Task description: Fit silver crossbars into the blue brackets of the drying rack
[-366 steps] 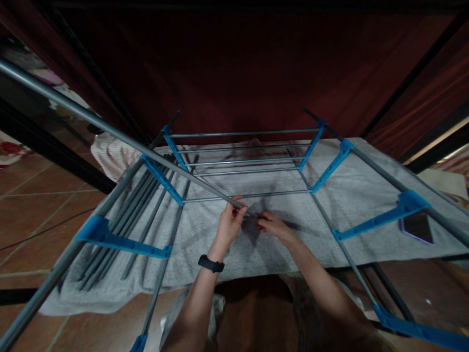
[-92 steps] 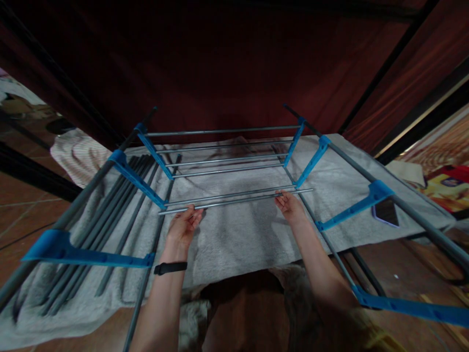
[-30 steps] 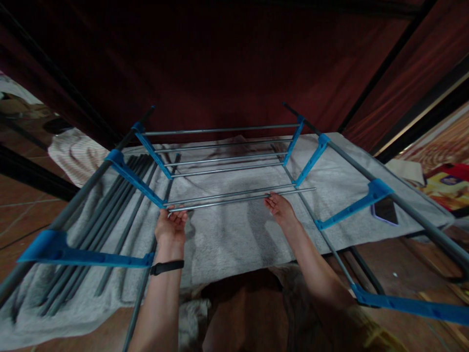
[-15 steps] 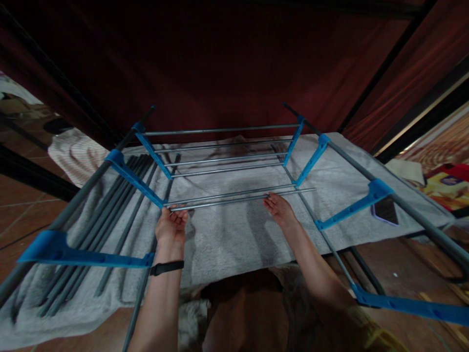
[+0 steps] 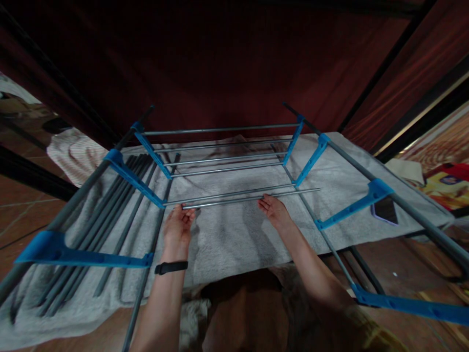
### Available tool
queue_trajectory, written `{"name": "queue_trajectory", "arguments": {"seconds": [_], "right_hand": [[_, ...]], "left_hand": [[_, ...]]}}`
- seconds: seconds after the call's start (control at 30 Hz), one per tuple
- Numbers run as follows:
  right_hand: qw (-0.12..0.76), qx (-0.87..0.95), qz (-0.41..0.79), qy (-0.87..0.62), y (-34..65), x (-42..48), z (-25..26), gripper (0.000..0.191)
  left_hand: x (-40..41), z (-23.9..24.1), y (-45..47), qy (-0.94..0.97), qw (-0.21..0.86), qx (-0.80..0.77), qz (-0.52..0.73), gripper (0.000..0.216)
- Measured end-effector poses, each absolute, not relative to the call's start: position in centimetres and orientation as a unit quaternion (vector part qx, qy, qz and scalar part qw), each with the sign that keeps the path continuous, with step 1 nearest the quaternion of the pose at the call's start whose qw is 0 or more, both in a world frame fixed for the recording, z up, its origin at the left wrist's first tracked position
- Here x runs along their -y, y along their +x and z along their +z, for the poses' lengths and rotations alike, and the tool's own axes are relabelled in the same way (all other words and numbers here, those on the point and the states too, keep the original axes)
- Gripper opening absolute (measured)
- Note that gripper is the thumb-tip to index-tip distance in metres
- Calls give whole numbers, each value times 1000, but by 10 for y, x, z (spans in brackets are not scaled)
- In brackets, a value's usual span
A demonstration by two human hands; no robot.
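Observation:
Between my hands runs a thin grey metal rod, roughly level. My left hand, with a black band at the wrist, pinches its left end. Further right along it, my right hand grips the rod with fingertips, and its free end sticks out past the right lower pole. Just behind it, another rod spans the blue brackets of a rack frame. The left middle bracket and right middle bracket slope inward and down from the side poles. Several rods cross the far brackets.
Loose grey tubes lie on the grey towel at the left. A phone rests on the right, behind a side pole. Nearer blue brackets jut inward on both sides. Dark red cloth hangs behind.
The rod has shifted slightly to the right, its left end coming away from the left bracket. My left hand moved right with it; my right hand slid a little left along it.

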State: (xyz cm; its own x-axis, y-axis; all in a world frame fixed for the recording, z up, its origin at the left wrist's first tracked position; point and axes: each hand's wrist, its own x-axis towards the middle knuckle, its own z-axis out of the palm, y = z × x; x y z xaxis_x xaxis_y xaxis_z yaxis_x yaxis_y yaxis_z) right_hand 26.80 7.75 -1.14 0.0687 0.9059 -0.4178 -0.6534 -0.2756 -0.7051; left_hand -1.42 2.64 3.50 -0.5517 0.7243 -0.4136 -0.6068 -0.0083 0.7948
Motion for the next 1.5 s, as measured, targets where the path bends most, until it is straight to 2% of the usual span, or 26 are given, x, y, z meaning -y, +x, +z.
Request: {"name": "queue_trajectory", "arguments": {"seconds": [0.37, 0.6, 0.93, 1.5], "right_hand": [[584, 146, 675, -427, 263, -74, -11, 9], [564, 132, 697, -422, 250, -68, -8, 12], [541, 120, 722, -414, 238, -61, -5, 13], [473, 140, 788, -368, 221, -48, 5, 12]], "left_hand": [[-24, 31, 1, 59, 543, -514, 662, 10], [-23, 29, 23, 100, 579, -512, 627, 12], [-24, 17, 44, 150, 617, -492, 596, 26], [-22, 12, 65, 185, 657, -457, 570, 22]]}}
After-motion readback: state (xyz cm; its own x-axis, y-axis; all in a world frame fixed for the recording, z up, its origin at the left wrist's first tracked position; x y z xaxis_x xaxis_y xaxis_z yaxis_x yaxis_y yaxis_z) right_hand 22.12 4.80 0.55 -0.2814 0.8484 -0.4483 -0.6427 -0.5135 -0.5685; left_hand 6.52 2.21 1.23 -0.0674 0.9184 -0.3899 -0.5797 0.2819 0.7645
